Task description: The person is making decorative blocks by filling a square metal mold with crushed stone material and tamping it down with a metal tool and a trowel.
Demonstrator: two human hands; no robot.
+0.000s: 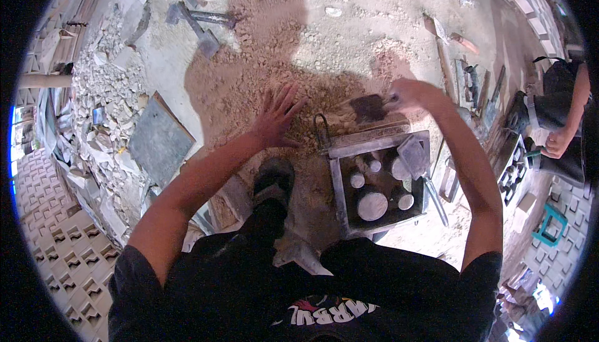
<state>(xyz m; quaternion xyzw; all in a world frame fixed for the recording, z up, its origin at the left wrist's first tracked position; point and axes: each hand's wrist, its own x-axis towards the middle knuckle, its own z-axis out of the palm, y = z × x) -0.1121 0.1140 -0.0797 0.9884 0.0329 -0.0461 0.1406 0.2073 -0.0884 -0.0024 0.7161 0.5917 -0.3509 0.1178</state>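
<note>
My left hand [277, 117] is open, its fingers spread over the loose brown sand [237, 98] in front of me. To the right, my right hand [407, 96] closes around the end of a dark, flat-bladed tool [368, 108]; its exact kind is unclear. That blade sits low over the sand, just beyond a rectangular metal frame [339, 195]. Dark material fills the frame, with several pale round discs [372, 206] in it. Across the frame's right side lies a grey trowel [413, 157], its handle pointing toward me. My dark shoe [273, 176] stands left of the frame.
Hammers [198, 27] lie on the sand at the far left. A square grey board [161, 135] leans on rubble [106, 102]. A trowel with an orange-brown handle [465, 43] rests at far right. Another person's hand [554, 144] works at the right edge, near a teal stool [549, 224].
</note>
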